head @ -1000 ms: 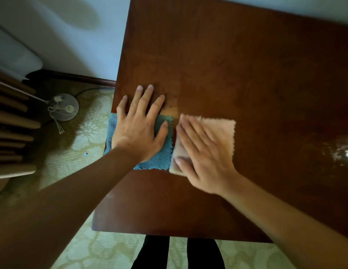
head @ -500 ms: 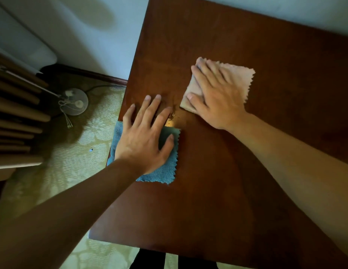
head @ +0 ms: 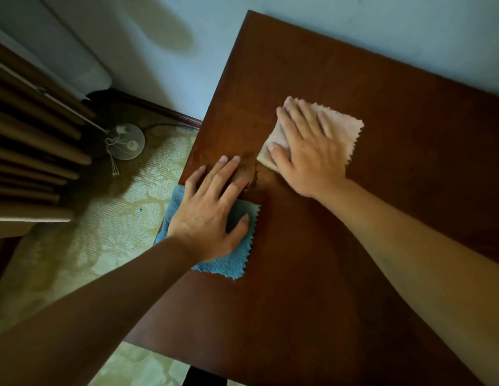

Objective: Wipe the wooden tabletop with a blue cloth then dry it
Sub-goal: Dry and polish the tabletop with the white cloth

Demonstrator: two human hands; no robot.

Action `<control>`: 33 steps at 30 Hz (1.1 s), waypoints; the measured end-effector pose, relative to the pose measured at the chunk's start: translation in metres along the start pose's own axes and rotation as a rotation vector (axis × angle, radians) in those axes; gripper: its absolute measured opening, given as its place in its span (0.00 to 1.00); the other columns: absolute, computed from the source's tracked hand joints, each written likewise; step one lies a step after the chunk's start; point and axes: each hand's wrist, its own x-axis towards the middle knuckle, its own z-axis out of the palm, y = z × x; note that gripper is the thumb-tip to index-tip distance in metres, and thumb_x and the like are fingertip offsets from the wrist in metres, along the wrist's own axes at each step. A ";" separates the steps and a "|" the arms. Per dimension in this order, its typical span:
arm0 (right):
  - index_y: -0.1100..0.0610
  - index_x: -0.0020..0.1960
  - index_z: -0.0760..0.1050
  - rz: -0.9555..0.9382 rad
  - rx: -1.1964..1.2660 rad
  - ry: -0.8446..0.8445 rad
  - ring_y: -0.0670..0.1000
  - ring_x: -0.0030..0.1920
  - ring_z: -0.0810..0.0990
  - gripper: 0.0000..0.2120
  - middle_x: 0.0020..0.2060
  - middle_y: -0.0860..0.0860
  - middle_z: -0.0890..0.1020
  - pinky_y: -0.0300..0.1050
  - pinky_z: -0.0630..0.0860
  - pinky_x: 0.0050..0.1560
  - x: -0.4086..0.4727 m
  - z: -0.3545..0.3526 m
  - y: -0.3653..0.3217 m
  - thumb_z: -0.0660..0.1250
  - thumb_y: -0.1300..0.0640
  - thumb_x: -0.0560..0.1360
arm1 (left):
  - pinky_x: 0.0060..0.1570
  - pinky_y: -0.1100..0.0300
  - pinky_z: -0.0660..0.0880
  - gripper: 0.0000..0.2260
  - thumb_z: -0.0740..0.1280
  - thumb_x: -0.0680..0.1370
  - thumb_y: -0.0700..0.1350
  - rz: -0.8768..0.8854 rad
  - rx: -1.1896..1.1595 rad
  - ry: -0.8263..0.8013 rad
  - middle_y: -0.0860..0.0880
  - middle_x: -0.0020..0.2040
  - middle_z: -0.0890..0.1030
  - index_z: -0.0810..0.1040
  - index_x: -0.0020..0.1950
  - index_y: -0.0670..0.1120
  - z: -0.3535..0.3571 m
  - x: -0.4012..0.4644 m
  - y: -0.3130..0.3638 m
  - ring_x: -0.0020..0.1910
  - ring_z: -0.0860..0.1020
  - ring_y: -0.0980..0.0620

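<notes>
My left hand (head: 212, 215) lies flat on the blue microfibre cloth with zigzag-cut edges (head: 231, 260), fingers straight and slightly fanned, thumb out to the side along the cloth's right edge. The palm presses the cloth down; my fingertips reach past its far edge and rest on the bare wood. The cloth sits at the left edge of the dark reddish-brown polished wooden tabletop (head: 354, 260), and its left part hangs a little over that edge, above the floor.

My right hand (head: 306, 151) is also flat, fingers straight and close together, pressing on a pale pink square cloth with the same zigzag edges (head: 345, 129). That cloth lies farther from me and to the right of the blue one, fully on the wood. The two cloths are near each other but not touching. Between them, just beyond my left fingertips, a small patch of the surface (head: 248, 174) looks mottled and shiny; whether it is wet I cannot tell.

Beyond the table's far edge is a pale blue-grey wall (head: 326, 29). On the left, below the table's edge, the floor is covered in a pale green patterned mat (head: 103, 246), and a round white disc-shaped base with a cord (head: 129, 140) stands on it beside dark wooden slats (head: 33, 151).
</notes>
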 end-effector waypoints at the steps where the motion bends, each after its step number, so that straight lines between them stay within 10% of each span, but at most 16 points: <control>1: 0.56 0.83 0.56 0.039 0.002 -0.016 0.53 0.83 0.52 0.33 0.83 0.54 0.57 0.54 0.47 0.82 0.014 -0.002 -0.001 0.45 0.40 0.83 | 0.77 0.41 0.52 0.30 0.62 0.76 0.57 -0.011 -0.029 0.009 0.44 0.81 0.59 0.67 0.76 0.47 -0.002 0.000 0.001 0.81 0.54 0.46; 7: 0.58 0.83 0.52 0.009 0.024 -0.065 0.53 0.83 0.47 0.35 0.83 0.55 0.52 0.54 0.44 0.83 0.010 0.000 -0.017 0.43 0.39 0.82 | 0.75 0.38 0.51 0.36 0.59 0.74 0.64 -0.424 -0.062 0.130 0.42 0.80 0.56 0.61 0.78 0.49 -0.021 0.002 -0.008 0.80 0.53 0.43; 11: 0.60 0.82 0.57 -0.116 0.026 -0.021 0.56 0.83 0.53 0.34 0.82 0.56 0.58 0.58 0.51 0.82 -0.013 0.002 -0.045 0.46 0.41 0.82 | 0.69 0.38 0.68 0.47 0.53 0.69 0.78 -0.679 -0.162 -0.025 0.46 0.81 0.55 0.45 0.80 0.54 -0.012 -0.003 -0.009 0.75 0.65 0.40; 18: 0.57 0.83 0.52 -0.119 -0.027 -0.056 0.53 0.83 0.50 0.34 0.83 0.54 0.54 0.54 0.46 0.83 0.049 -0.002 -0.015 0.42 0.40 0.82 | 0.43 0.51 0.75 0.37 0.45 0.79 0.71 -0.618 -0.066 0.102 0.45 0.67 0.73 0.50 0.81 0.50 -0.002 -0.007 -0.008 0.53 0.80 0.42; 22: 0.58 0.83 0.49 0.038 -0.020 -0.043 0.54 0.83 0.48 0.33 0.83 0.56 0.52 0.55 0.46 0.82 0.069 -0.003 -0.035 0.46 0.41 0.85 | 0.44 0.52 0.72 0.34 0.43 0.80 0.67 -0.633 -0.131 0.102 0.45 0.67 0.74 0.52 0.81 0.49 -0.006 -0.007 -0.006 0.53 0.81 0.42; 33: 0.56 0.83 0.52 -0.351 0.015 -0.076 0.53 0.83 0.51 0.34 0.83 0.54 0.55 0.54 0.49 0.82 0.041 0.001 -0.070 0.47 0.40 0.82 | 0.50 0.49 0.76 0.34 0.46 0.80 0.65 -0.686 -0.193 0.069 0.45 0.68 0.75 0.57 0.81 0.47 -0.013 -0.004 -0.002 0.55 0.80 0.41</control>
